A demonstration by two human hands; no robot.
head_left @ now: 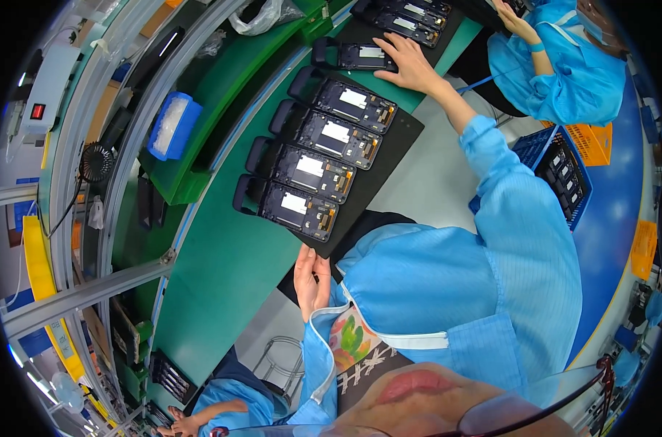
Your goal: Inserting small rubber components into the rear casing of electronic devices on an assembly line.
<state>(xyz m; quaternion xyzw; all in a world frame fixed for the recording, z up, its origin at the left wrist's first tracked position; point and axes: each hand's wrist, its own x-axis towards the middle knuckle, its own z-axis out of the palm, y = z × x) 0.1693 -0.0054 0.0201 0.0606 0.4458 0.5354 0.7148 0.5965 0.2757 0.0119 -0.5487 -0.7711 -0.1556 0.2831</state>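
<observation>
Several opened black phone bodies (299, 211) lie in a slanting row on a black mat (389, 153). White labels and exposed circuit parts show on them, and a dark loop-shaped piece (252, 193) juts from the left end of each. My right hand (411, 65) is stretched to the far end of the row. Its fingers are spread beside another phone body (360, 57), touching its right end. My left hand (312, 282) is at the mat's near corner, thumb and fingers closed on the mat's edge.
The mat rests on a green bench (207, 269). Beyond it stand a green shelf (192, 186) and a blue bin (174, 125). More phone bodies (407, 25) lie at the far end. A blue crate (582, 182) stands right. Co-workers (564, 73) sit at far right and near left.
</observation>
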